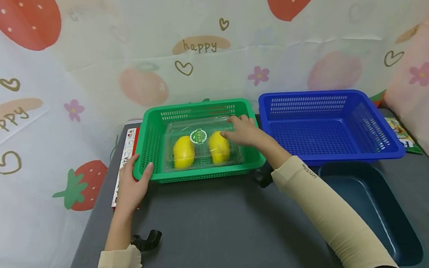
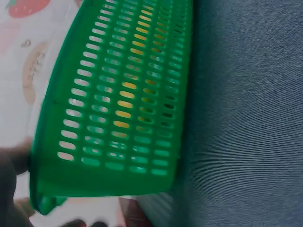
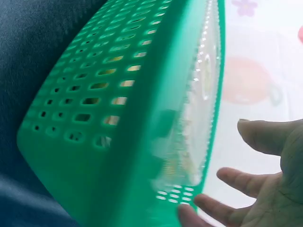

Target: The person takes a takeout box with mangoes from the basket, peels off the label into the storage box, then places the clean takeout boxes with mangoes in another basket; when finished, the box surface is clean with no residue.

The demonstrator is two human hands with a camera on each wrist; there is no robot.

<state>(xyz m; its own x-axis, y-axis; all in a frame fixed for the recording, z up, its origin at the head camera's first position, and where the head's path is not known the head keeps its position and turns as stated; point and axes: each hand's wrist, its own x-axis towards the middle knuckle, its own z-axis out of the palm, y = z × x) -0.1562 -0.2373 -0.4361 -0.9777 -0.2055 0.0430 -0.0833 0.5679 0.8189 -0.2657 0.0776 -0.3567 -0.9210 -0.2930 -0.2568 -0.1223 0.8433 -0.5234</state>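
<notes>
A green plastic basket (image 1: 156, 173) stands on the grey table, with a clear plastic box (image 1: 201, 152) inside it. Two yellow lemon-like fruits (image 1: 183, 152) show through the box's lid, which bears a round green and white label (image 1: 198, 136). At the basket's front left corner, my left hand (image 1: 130, 188) holds the rim, thumb at the front and fingers along the left side. My right hand (image 1: 244, 131) hovers over the box's right end with its fingers spread. In the right wrist view, that hand's fingers (image 3: 241, 182) are apart, beside the basket's rim.
To the right stands a blue plastic basket (image 1: 335, 157). In front of it lies a dark blue tray (image 1: 382, 213), partly behind the right sleeve. A colourful packet (image 1: 402, 134) lies beyond the blue basket, and a red and white box (image 1: 126, 152) is left of the green basket.
</notes>
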